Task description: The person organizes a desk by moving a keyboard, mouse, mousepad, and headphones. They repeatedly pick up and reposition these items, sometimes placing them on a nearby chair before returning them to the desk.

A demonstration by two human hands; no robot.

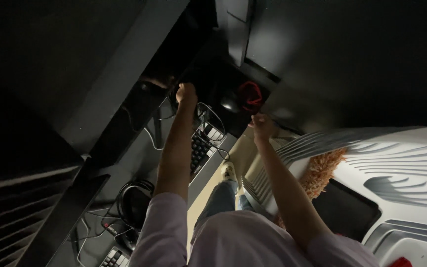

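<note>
Head view shows your left hand (186,93) up high, fingers curled shut into a fist on something dark; you cannot tell what it is. A thin cable (212,114) loops just below those fingers, and a keyboard (204,147) lies under it on the desk (139,158). Your right hand (260,123) has its fingers bent together, touching a dark edge. A red cord (249,96) sits just above those fingers. Headphones (133,200) lie by your left sleeve.
</note>
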